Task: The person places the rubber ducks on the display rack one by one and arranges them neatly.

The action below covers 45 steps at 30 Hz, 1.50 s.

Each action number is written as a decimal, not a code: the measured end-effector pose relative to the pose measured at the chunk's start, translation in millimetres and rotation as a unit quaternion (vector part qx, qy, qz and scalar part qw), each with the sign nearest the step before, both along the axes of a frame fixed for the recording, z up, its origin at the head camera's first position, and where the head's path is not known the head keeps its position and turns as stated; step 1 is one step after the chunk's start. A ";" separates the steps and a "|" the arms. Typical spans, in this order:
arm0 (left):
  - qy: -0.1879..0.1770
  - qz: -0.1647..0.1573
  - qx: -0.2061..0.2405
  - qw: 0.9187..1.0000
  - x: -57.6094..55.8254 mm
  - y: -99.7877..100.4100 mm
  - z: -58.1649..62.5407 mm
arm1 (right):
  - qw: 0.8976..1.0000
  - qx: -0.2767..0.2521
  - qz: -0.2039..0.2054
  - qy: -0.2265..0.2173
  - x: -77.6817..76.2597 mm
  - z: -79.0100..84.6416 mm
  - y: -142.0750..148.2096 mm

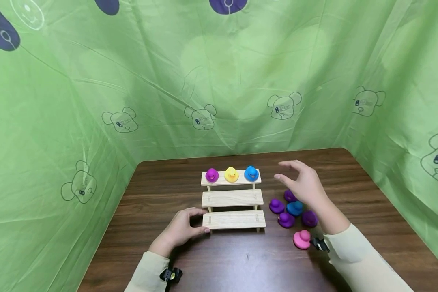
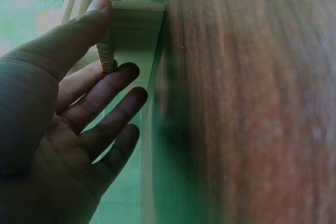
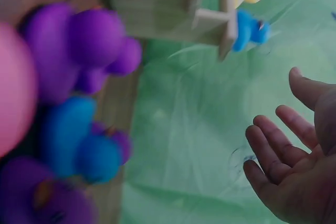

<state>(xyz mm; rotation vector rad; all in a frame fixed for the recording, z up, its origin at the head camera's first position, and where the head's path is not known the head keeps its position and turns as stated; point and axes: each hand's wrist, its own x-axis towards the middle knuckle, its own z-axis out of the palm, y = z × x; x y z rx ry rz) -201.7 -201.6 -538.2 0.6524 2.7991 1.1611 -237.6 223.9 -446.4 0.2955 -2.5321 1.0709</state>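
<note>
A pale wooden three-step display stand [image 1: 233,219] is on the table. On its top step sit a purple rubber duck [image 1: 212,175], a yellow duck [image 1: 231,174] and a blue duck [image 1: 251,173], side by side. My left hand [image 1: 180,229] pinches the left end of the lowest step; in the left wrist view the thumb [image 2: 97,11] lies on one face of the board and fingertips on the other. Raised to the right of the stand, my right hand [image 1: 303,182] holds nothing, its thumb and fingers spread apart. Beneath it lies a group of purple ducks [image 1: 286,220] around another blue duck [image 1: 295,208].
A pink duck [image 1: 301,239] lies nearer the front, close to the right sleeve. The dark wooden table [image 1: 160,182] is enclosed by green cloth [image 1: 241,134] at the back and both sides. Each wrist wears a small black strap.
</note>
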 end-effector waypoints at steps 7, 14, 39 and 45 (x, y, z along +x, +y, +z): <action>0.000 0.002 0.001 1.000 -0.9 -1.1 -1.4 | 0.998 0.027 -0.015 -0.053 -1.8 -29.3 31.2; -0.004 0.001 0.001 1.000 -1.1 -1.4 -1.2 | 0.992 0.039 -0.011 -0.123 -4.1 -48.5 56.0; -0.003 0.001 0.003 1.000 -2.6 -0.9 -1.4 | 0.979 0.042 0.017 -0.198 -9.7 -73.3 64.3; -0.007 0.002 0.003 1.000 -1.8 -0.8 -0.6 | 0.980 0.060 0.004 -0.189 -13.2 -74.9 60.6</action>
